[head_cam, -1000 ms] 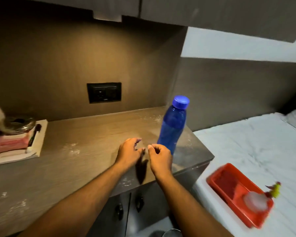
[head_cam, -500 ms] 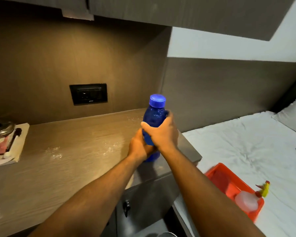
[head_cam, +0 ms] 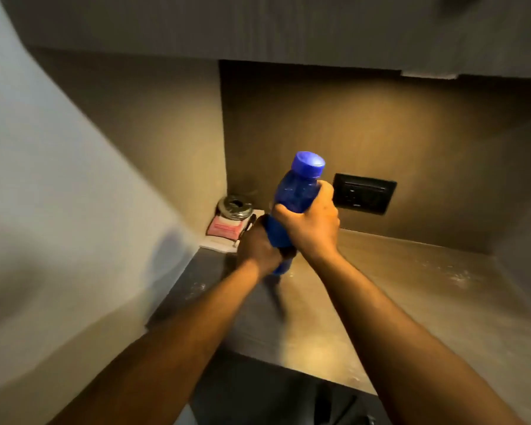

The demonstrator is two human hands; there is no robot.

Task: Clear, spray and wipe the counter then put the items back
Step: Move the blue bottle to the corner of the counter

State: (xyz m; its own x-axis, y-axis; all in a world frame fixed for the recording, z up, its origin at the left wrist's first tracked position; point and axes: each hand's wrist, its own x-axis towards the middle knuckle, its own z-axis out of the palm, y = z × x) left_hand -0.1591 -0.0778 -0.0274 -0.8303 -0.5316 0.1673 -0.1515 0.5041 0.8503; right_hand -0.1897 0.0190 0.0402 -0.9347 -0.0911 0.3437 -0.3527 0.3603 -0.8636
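A blue plastic bottle [head_cam: 296, 191] with a blue cap is held tilted above the wooden counter [head_cam: 396, 302]. My right hand [head_cam: 311, 225] wraps its upper body. My left hand [head_cam: 258, 245] grips its lower half, and the bottle's base shows just below that hand. In the far left corner of the counter, a steel-lidded jar [head_cam: 235, 207] sits on a pink pack [head_cam: 226, 230], which lies on white papers [head_cam: 218, 243] with a dark pen beside it.
A black switch and socket plate [head_cam: 364, 197] is set in the back wall. A pale wall [head_cam: 59, 210] closes the left side. Overhead cabinets [head_cam: 288, 29] hang above. White dusty smears mark the counter at the right. Dark cabinet fronts lie below the front edge.
Both hands closed on the bottle at the counter's right end and lifted it. The view swung left, so the bed and red tray left the frame and the corner items came near.
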